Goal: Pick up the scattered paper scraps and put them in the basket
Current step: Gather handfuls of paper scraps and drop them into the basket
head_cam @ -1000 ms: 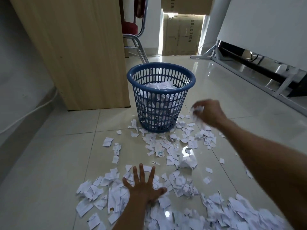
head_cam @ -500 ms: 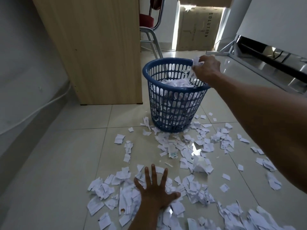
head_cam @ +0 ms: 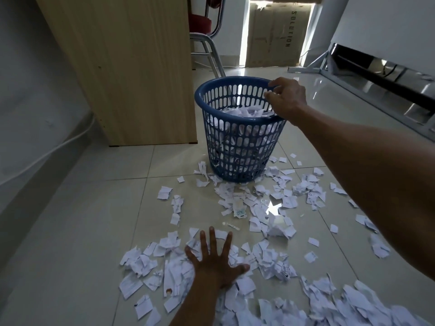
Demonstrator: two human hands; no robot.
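Observation:
A blue slotted basket stands on the tiled floor, filled with white paper scraps to well above half its height. My right hand hovers over the basket's right rim with fingers loosely bent and nothing visible in it. White paper scraps lie scattered across the floor in front of the basket and thicker toward the lower right. My left hand lies flat, fingers spread, on scraps near the bottom centre.
A wooden cabinet stands left of the basket. Behind it are a metal chair with a red seat and a cardboard box. A metal frame runs along the right. A white cable follows the left wall.
My right hand rose from the floor with scraps to the basket's rim; the scraps are no longer seen in it. My left hand stayed flat on the floor.

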